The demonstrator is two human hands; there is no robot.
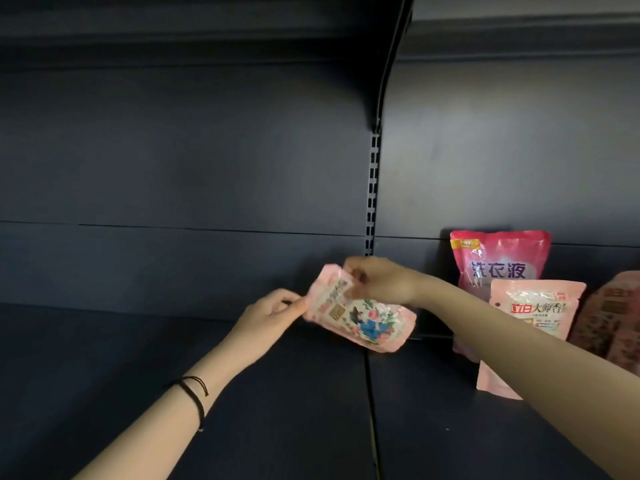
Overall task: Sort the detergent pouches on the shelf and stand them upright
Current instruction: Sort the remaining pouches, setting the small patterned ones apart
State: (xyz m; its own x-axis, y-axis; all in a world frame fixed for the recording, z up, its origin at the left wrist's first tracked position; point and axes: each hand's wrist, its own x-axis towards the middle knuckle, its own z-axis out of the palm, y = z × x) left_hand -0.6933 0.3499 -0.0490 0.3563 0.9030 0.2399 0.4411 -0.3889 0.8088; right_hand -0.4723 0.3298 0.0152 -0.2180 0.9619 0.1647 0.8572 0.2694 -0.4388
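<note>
I see one floral pink pouch (363,320) held tilted above the dark shelf (173,375), over the seam between two shelf boards. The left hand (273,313) pinches its left edge. The right hand (377,282) grips its top corner. I cannot tell whether its lower end touches the shelf. To the right, a dark pink pouch (502,258) stands upright at the back panel. A light pink pouch (533,306) stands just in front of it, overlapping it. A third pouch (609,320) is cut off by the right edge.

Pink floral pouch (367,323), tilted, perhaps lifted
</note>
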